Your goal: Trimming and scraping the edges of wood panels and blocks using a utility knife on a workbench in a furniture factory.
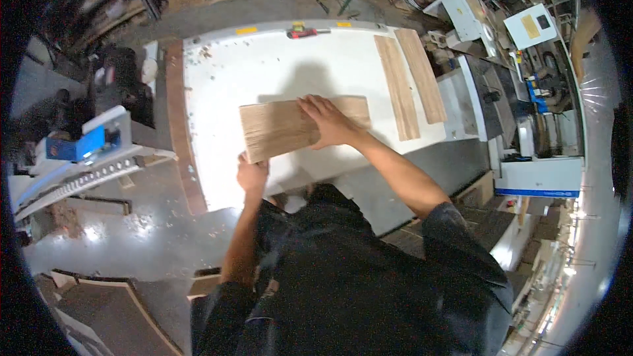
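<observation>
Head view: one wood-grain board (275, 130), pale brown, lying aslant over the near middle part of a white tabletop (231, 76); more wood grain shows right of the wrist, though whether of the same piece cannot be told. Left hand (252, 175): closed on the board's near left corner, fingers partly hidden. Right hand (328, 122): open, palm down, fingers laid across the board's upper face. Two long narrow wood-grain strips, the inner strip (397, 89) and the outer strip (421, 76), side by side at the table's right end, well apart from the board. One red-and-black tool (307, 33), at the far edge, between two yellow labels (246, 30). One brown edge band (181, 125), along the table's left end; small debris (206, 51) scattered near its far corner.
</observation>
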Available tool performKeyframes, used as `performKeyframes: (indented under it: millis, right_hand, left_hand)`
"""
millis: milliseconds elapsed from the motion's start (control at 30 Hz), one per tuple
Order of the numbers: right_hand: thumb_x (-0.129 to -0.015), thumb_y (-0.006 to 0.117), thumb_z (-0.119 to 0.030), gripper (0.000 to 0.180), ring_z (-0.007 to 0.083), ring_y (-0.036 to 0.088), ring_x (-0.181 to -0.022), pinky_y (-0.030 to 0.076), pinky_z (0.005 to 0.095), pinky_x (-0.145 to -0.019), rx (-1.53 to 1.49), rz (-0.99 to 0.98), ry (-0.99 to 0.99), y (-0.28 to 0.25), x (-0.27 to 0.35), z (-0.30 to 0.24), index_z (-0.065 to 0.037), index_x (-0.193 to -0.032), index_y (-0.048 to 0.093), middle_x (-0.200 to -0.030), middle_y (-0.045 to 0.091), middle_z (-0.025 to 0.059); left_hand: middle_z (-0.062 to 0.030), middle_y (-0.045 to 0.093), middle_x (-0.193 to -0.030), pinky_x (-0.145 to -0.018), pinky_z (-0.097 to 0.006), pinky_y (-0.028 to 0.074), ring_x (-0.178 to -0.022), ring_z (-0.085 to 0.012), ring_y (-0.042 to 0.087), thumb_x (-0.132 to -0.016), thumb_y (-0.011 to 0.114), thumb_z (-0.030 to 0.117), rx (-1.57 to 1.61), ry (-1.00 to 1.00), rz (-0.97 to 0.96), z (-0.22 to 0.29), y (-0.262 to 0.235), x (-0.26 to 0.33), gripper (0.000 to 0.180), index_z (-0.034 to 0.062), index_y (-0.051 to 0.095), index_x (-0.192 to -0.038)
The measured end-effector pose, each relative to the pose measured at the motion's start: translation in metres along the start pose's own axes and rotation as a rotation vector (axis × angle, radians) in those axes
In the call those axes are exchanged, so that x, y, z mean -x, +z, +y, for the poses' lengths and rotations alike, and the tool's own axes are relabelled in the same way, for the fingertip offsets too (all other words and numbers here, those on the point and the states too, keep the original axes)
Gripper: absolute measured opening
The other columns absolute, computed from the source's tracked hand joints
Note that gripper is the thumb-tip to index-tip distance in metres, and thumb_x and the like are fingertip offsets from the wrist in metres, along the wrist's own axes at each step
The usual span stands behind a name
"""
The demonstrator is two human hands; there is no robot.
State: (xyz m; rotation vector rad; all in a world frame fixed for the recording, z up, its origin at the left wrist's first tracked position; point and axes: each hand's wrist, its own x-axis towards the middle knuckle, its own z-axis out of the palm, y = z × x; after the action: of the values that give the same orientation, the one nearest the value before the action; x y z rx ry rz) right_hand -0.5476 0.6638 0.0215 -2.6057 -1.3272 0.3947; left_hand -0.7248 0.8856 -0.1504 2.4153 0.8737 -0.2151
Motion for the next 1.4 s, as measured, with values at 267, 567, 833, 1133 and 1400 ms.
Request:
performKeyframes:
  millis: [267,567,833,1133,1400]
  right_hand:
    - [-0.058,0.097,-0.046,0.141,0.0450,0.028,-0.150,0.026,0.0525,-0.126,-0.059,0.000,0.037,0.006,0.005,-0.009,-0.008,-0.165,0.013,-0.164,0.025,0.0287]
    - [-0.066,0.093,-0.054,0.138,0.0469,0.022,-0.152,0.019,0.0641,-0.125,-0.070,-0.189,-0.027,0.035,0.000,-0.066,-0.011,-0.166,0.008,-0.164,0.020,0.0291]
    - [-0.061,0.092,-0.062,0.126,0.0428,0.037,-0.147,0.036,0.0531,-0.120,-0.160,-0.151,-0.122,0.065,0.007,-0.003,-0.009,-0.159,0.034,-0.164,0.032,0.0205]
    - [-0.078,0.091,-0.040,0.056,0.0234,0.067,-0.097,0.052,0.0375,-0.088,-0.670,-0.298,0.226,0.070,0.014,0.105,0.003,-0.107,0.072,-0.105,0.074,0.0137]
    - [-0.074,0.086,-0.027,0.035,0.0373,0.063,-0.100,0.047,0.0470,-0.089,-0.311,0.333,0.201,0.073,0.051,0.076,-0.003,-0.095,0.070,-0.102,0.070,0.0131]
  left_hand:
    - [-0.0071,0.061,-0.078,-0.051,-0.037,0.046,-0.065,-0.0239,0.062,-0.096,0.053,0.041,1.375,-0.412,-0.220,-0.045,-0.018,-0.008,0.033,0.0088,0.059,-0.100]
    - [0.0002,0.060,-0.083,-0.042,-0.024,0.033,-0.052,-0.0086,0.044,-0.107,0.054,0.050,1.578,-0.132,-0.077,-0.049,-0.114,0.040,0.043,0.0084,0.061,-0.117]
    - [0.0029,0.062,-0.083,-0.050,-0.022,0.032,-0.056,-0.0039,0.042,-0.094,0.076,0.016,1.138,-0.184,-0.103,-0.035,-0.143,0.062,0.035,0.0016,0.066,-0.124]
    - [-0.0019,0.068,-0.087,-0.075,-0.031,0.050,-0.076,-0.0130,0.060,-0.092,0.079,0.032,0.751,0.002,0.090,-0.051,-0.111,0.058,0.041,0.0054,0.069,-0.120]
    - [-0.0268,0.070,-0.114,-0.093,-0.051,0.052,-0.107,-0.0428,0.067,-0.102,0.048,0.055,0.393,-0.452,0.317,-0.076,-0.062,0.015,0.059,0.0010,0.066,-0.115]
